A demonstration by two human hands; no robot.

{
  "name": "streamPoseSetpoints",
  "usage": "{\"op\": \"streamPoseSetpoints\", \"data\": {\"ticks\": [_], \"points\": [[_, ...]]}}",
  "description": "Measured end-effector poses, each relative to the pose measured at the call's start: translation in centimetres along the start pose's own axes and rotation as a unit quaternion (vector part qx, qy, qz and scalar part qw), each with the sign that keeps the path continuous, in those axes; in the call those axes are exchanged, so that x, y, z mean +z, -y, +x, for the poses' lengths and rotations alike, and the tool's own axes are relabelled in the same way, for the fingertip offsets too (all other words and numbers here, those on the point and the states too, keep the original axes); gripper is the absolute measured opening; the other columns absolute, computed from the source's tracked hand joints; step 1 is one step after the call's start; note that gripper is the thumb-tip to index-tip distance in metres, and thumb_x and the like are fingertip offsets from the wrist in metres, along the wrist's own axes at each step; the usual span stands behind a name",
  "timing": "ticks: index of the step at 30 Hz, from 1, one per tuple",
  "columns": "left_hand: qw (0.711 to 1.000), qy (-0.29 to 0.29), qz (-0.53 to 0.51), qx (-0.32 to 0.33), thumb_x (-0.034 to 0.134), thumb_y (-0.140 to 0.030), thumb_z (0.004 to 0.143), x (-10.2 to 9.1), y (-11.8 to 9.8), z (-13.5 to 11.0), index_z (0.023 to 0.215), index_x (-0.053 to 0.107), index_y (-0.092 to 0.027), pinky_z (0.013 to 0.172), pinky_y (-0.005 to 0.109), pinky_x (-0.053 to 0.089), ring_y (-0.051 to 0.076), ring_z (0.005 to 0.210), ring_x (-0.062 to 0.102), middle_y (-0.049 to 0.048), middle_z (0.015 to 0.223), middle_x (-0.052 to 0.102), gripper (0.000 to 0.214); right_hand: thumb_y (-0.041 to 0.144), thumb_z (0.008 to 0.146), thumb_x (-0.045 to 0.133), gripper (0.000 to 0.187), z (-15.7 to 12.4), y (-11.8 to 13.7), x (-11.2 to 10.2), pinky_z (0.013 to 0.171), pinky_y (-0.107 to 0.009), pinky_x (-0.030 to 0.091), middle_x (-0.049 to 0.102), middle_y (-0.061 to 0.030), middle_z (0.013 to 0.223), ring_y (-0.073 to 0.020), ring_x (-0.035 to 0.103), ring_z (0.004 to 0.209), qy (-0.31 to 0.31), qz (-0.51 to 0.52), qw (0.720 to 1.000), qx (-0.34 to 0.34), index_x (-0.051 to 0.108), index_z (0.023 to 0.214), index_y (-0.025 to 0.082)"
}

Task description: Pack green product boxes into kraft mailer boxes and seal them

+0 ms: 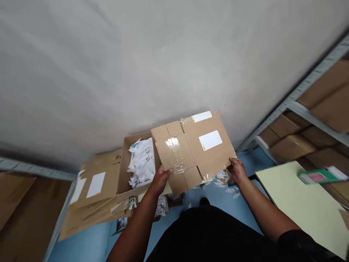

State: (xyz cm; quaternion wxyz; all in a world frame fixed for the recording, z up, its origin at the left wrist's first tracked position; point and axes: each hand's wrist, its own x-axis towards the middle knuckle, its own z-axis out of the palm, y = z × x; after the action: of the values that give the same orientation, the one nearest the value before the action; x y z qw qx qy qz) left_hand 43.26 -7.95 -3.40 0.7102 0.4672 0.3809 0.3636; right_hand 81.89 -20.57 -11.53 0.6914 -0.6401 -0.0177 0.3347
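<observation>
I hold a flattened brown cardboard box in front of me, with clear tape and two white labels on it. My left hand grips its lower left edge, thumb on top. My right hand grips its lower right corner. Just left of it stands an open cardboard box filled with white paper packets.
Flattened cartons lie on the blue floor at left. Small packets are scattered on the floor under the held box. A pale green table with a green-and-pink item is at right. Metal shelving with brown boxes stands behind it.
</observation>
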Motion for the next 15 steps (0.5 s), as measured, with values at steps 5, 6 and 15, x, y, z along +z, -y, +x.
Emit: {"op": "streamPoseSetpoints", "data": {"ticks": [5, 6, 15], "points": [[0.985, 0.158, 0.056, -0.033, 0.085, -0.049, 0.076, 2.9, 1.2, 2.7, 0.131, 0.068, -0.02, 0.099, 0.044, 0.056, 0.034, 0.117, 0.069, 0.0113, 0.111, 0.079, 0.064, 0.048, 0.069, 0.074, 0.058, -3.5, -0.9, -9.9, 0.083, -0.039, 0.059, 0.076, -0.0064, 0.108, -0.028, 0.071, 0.099, -0.165, -0.173, 0.967, -0.092, 0.064, 0.121, 0.023], [0.979, 0.189, 0.066, -0.041, 0.085, -0.048, 0.076, 3.8, 1.4, 3.0, 0.131, 0.069, -0.02, 0.1, 0.044, 0.056, 0.034, 0.118, 0.069, 0.0112, 0.112, 0.079, 0.063, 0.048, 0.07, 0.074, 0.063, -4.6, -1.1, -11.6, 0.088, -0.039, 0.058, 0.075, -0.0072, 0.112, -0.0285, 0.07, 0.103, -0.183, -0.212, 0.954, -0.109, 0.064, 0.126, 0.022], [0.911, 0.39, 0.12, -0.057, 0.081, -0.049, 0.082, 16.1, 5.3, 3.8, 0.133, 0.066, -0.02, 0.108, 0.045, 0.052, 0.033, 0.124, 0.066, 0.0118, 0.124, 0.075, 0.061, 0.056, 0.08, 0.066, 0.059, -11.9, -0.4, -25.3, 0.086, -0.037, 0.054, 0.074, -0.0067, 0.105, -0.0277, 0.068, 0.098, -0.321, -0.209, 0.917, -0.108, 0.068, 0.128, 0.022]]}}
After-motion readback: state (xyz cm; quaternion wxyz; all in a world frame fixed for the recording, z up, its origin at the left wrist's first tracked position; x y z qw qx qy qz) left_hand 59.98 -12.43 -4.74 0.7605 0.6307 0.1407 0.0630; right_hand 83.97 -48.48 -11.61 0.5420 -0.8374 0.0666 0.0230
